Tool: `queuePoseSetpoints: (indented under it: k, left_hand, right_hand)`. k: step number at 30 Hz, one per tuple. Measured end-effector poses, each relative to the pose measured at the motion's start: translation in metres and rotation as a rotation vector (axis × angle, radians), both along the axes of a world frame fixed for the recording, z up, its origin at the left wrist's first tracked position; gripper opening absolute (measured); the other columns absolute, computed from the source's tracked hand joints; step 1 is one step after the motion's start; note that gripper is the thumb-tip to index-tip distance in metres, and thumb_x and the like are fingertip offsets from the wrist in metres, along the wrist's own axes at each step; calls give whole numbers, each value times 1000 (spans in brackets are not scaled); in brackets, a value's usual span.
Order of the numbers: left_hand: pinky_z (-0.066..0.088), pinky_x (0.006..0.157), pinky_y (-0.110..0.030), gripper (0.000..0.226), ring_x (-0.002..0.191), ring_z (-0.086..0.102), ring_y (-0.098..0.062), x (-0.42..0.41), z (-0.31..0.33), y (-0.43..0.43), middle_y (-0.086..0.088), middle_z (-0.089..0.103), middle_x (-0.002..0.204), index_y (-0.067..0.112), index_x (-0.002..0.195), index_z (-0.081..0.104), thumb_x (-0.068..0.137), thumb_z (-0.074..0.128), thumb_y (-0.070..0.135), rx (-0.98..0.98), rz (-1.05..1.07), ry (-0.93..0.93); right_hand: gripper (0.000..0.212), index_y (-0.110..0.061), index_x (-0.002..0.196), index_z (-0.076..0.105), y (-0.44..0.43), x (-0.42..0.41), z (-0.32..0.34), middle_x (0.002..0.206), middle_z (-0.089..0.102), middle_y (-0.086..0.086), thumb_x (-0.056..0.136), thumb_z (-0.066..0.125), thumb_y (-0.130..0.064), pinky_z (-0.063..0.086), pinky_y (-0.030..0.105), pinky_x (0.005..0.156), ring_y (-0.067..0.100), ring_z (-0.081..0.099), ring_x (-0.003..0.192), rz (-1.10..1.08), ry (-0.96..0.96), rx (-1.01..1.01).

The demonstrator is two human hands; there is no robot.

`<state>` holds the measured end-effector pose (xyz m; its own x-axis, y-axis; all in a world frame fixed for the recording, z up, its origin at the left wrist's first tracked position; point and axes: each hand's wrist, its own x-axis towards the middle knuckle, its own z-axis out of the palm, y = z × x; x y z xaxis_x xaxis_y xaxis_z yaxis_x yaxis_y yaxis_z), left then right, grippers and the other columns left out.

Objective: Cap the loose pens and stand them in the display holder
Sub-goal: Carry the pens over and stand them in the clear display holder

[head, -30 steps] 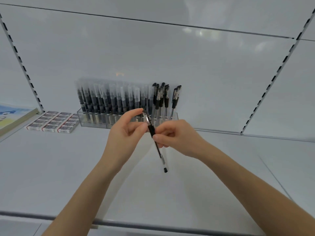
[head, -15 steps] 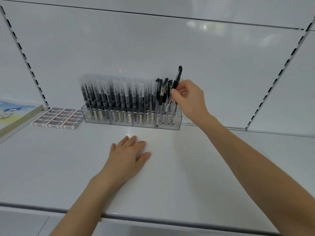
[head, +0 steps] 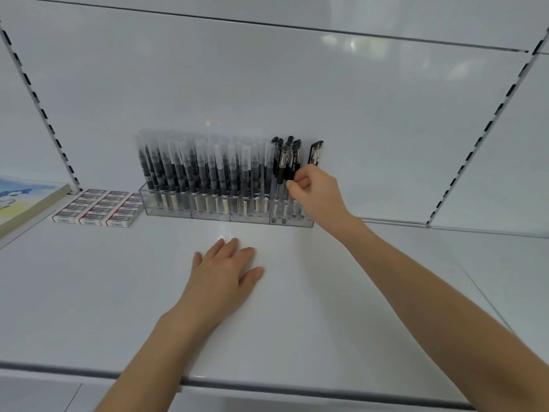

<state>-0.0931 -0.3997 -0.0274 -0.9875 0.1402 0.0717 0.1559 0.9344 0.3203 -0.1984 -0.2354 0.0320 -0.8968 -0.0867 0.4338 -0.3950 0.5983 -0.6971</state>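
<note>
White glossy shop shelf (head: 371, 292). Clear acrylic display holder (head: 208, 216) stands at the back wall, filled with rows of upright capped pens. Right hand (head: 319, 193) is at its right-end compartment, fingers curled, apparently pinching one black-capped clear-barrelled pen (head: 315, 153). Cap shows above the knuckles, long axis near vertical, lower end hidden behind the hand. Left hand (head: 225, 272) lies flat on the shelf in front of the holder, fingers extended, empty. Judgement: seating the pen falls to the right hand.

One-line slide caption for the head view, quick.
Right hand grips a capped black pen in the clear display holder; left hand rests flat on the shelf.
</note>
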Motion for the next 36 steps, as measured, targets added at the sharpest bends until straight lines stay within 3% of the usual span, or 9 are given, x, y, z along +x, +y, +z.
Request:
queuePoseSetpoints:
  k: [4,8,11,15,18,20,24,30,36]
  left_hand:
    - [15,112,-42,50,142,12,-20,0,-1,-1,1,27,149,27,134,38,92,30,52,-19,-16,-18]
    - [22,108,-40,41,136,27,-22,1,4,0,-3,41,140,19,125,50,93,38,42,-23,-49,43]
    - [34,98,-42,46,121,48,-26,7,8,8,-6,56,123,13,109,59,90,36,48,-2,-169,83]
    - [51,77,-43,64,85,66,-33,20,15,36,-13,69,94,7,96,67,77,26,53,6,-325,136]
    - [41,94,-35,82,109,57,-26,34,25,71,-4,61,121,15,123,55,71,13,62,7,-401,101]
    - [37,97,-31,84,115,53,-23,43,27,97,-2,56,127,17,129,49,70,11,64,18,-452,89]
    - [34,100,-27,54,121,47,-19,62,28,161,0,50,135,20,133,43,92,32,52,56,-537,107]
    - [35,97,-27,44,120,47,-18,97,32,275,-1,50,133,20,130,46,92,42,41,157,-599,71]
    - [37,95,-30,44,118,48,-20,108,33,352,-3,53,128,20,128,48,91,45,42,132,-630,18]
  right_hand:
    - [16,-3,98,59,3,2,-2,70,53,-7,88,57,-15,45,20,70,13,54,72,-18,-12,6]
    - [21,-5,106,60,19,17,-4,97,64,4,90,56,-17,42,12,72,14,58,88,-8,-3,91]
    - [32,-8,120,56,55,35,-8,123,59,6,92,52,-23,31,11,87,17,53,116,-59,-48,290]
    - [40,-13,128,49,119,68,-20,135,50,2,92,51,-31,27,16,95,16,44,126,-212,-187,384]
    - [41,-13,128,50,169,99,-23,136,49,1,92,51,-33,25,12,86,17,45,123,-349,-236,366]
    - [40,-12,127,51,203,121,-24,135,51,3,92,50,-32,25,12,87,19,46,123,-422,-254,374]
    - [39,-11,125,52,270,168,-22,133,52,4,92,51,-32,28,16,93,18,46,124,-522,-266,345]
    - [36,-8,122,54,368,233,-16,130,55,6,92,52,-28,28,11,86,19,49,121,-614,-251,310]
    - [34,-6,118,56,438,269,-10,125,58,8,93,50,-27,32,18,86,20,51,116,-662,-274,282]
